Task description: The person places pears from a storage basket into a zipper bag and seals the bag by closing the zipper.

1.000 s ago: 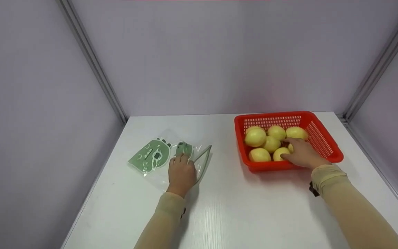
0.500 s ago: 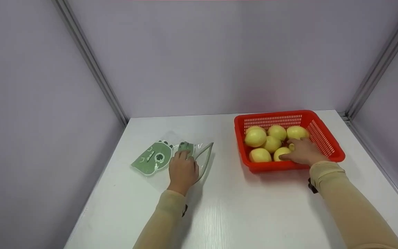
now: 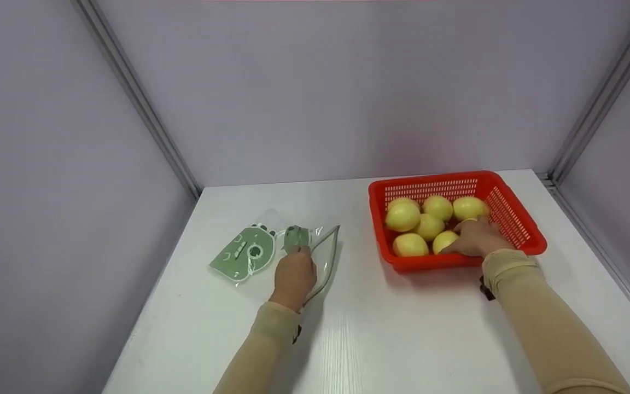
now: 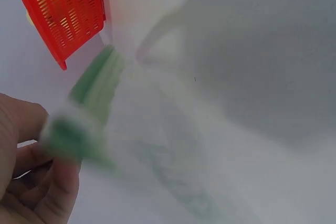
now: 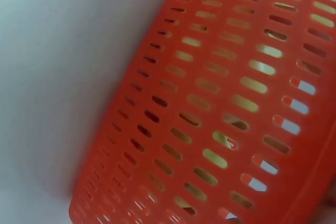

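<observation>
A clear plastic bag (image 3: 244, 254) with a green cartoon-face print and a pale green edge strip lies on the left of the white table. My left hand (image 3: 295, 276) pinches its upper layer near the strip. In the left wrist view the green, blurred part of the bag (image 4: 79, 137) shows at the fingertips of my left hand (image 4: 39, 166). To the right, my right hand (image 3: 479, 238) reaches into a red basket (image 3: 410, 265) and grips a yellow lemon (image 3: 471, 220), mostly hidden under the fingers. The right wrist view mainly shows the slotted basket wall (image 5: 210, 98).
Several other lemons (image 3: 404, 218) lie in the basket, mostly in its left and middle. Grey panels (image 3: 293, 93) enclose the white table (image 3: 348, 323) at the back and sides.
My left hand has gone from straighter fingers over the bag to a pinch on it, moving slightly toward me. My right hand has settled lower among the lemons.
</observation>
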A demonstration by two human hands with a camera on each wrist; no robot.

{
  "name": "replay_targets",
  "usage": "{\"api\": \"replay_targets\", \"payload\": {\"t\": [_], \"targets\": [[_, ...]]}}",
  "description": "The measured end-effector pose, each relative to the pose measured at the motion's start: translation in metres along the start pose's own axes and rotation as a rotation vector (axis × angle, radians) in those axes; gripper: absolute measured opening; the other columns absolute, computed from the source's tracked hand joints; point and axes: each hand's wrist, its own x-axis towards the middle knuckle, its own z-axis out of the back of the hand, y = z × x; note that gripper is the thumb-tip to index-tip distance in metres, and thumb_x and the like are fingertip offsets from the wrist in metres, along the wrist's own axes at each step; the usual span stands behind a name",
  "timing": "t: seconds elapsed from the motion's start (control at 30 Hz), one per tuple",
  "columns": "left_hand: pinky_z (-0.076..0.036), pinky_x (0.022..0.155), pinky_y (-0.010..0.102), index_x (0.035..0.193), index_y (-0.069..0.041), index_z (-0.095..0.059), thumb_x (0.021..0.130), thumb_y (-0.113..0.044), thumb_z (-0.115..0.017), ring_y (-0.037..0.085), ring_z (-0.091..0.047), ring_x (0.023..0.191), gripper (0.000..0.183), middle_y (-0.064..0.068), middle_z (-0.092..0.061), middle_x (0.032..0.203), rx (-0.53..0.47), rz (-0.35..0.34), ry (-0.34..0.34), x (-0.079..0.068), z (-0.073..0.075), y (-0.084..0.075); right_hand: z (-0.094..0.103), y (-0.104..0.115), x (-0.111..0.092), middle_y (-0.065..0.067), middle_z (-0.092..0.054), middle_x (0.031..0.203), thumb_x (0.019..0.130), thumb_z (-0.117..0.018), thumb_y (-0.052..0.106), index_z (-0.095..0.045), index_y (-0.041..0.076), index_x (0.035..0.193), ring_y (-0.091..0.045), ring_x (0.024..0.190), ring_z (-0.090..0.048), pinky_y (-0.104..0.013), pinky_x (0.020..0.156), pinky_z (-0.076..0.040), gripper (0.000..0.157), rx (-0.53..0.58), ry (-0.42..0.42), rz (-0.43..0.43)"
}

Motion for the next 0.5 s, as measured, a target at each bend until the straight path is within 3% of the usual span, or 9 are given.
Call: {"api": "replay_targets", "payload": {"t": [0.1, 0.23, 0.37, 0.5], "targets": [[-0.054, 0.061, 0.033, 0.094, -0.003, -0.065, 0.086, -0.006, -0.063, 0.02, -0.066, 0.07, 0.009, 0.011, -0.068, 0.082, -0.116, 0.078, 0.057, -0.001, -0.0002, -0.0002, -0.0018, 0.0006, 0.0017, -0.033, -0.03, 0.128, 0.063, -0.077, 0.066, -0.063, 0.007, 0.123, -0.051, 0.109, -0.027, -0.067, 0.084, -0.034, 0.086, -0.031, -0.02, 0.007], [-0.055, 0.065, 0.033, 0.097, -0.001, -0.067, 0.084, -0.007, -0.065, 0.02, -0.068, 0.074, 0.014, 0.009, -0.07, 0.082, -0.25, 0.157, 0.081, 0.0004, 0.0004, 0.0018, -0.0035, 0.0009, 0.0034, -0.036, -0.029, 0.129, 0.062, -0.077, 0.067, -0.065, 0.007, 0.118, -0.052, 0.108, -0.028, -0.071, 0.082, -0.031, 0.083, -0.073, -0.052, 0.023], [-0.054, 0.061, 0.031, 0.094, -0.001, -0.07, 0.083, -0.011, -0.066, 0.016, -0.063, 0.068, 0.016, 0.006, -0.069, 0.077, -0.295, 0.195, 0.084, 0.0041, 0.0021, 0.0037, -0.0049, 0.0013, 0.0051, -0.036, -0.029, 0.127, 0.06, -0.077, 0.068, -0.066, 0.005, 0.114, -0.052, 0.108, -0.027, -0.072, 0.083, -0.029, 0.084, -0.093, -0.063, 0.014], [-0.048, 0.053, 0.029, 0.08, -0.005, -0.071, 0.083, -0.015, -0.064, 0.012, -0.055, 0.057, 0.013, 0.001, -0.065, 0.066, -0.27, 0.196, 0.08, 0.0067, 0.0014, 0.0037, -0.0074, 0.0018, 0.0079, -0.036, -0.028, 0.126, 0.059, -0.079, 0.066, -0.065, 0.002, 0.105, -0.051, 0.108, -0.025, -0.071, 0.086, -0.028, 0.08, -0.092, -0.067, -0.008]]}}
